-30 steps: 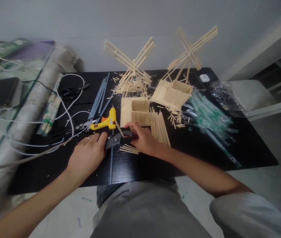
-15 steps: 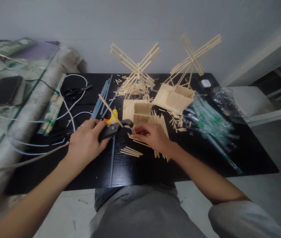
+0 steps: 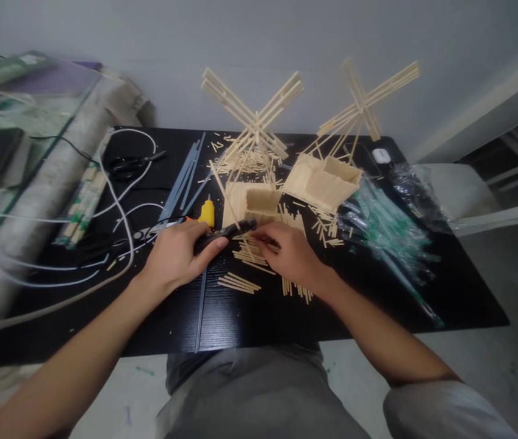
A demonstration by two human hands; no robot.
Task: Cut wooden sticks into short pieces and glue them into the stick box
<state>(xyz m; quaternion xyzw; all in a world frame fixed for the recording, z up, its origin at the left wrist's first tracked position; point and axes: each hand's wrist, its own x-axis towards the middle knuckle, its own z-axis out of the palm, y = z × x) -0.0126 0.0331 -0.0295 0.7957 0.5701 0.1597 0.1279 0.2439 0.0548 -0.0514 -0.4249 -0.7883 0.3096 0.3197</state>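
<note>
My left hand (image 3: 176,253) is closed round a black hand cutter (image 3: 231,230), its jaws pointing right. A thin wooden stick (image 3: 223,190) slants across the jaws, its upper end leaning to the left. Just right of the jaws, my right hand (image 3: 293,250) is pinched at the stick's lower part; the fingertips are partly hidden. Behind the hands stands a windmill model of wooden sticks (image 3: 257,128) with a box-like base (image 3: 235,201). Short cut sticks (image 3: 239,282) lie below the cutter, with more sticks under my right hand.
A second stick windmill (image 3: 323,183) stands to the right, beside green-and-clear plastic wrapping (image 3: 387,225). A yellow glue gun (image 3: 207,213) lies behind my left hand. Blue-grey strips (image 3: 183,177), scissors (image 3: 125,167), white cables (image 3: 124,207) and bundled sticks (image 3: 82,204) occupy the left.
The cutter has turned in my left hand, its jaws now seen edge-on. The stick has shifted right and stands steeper across them. My right hand stays close to the jaws.
</note>
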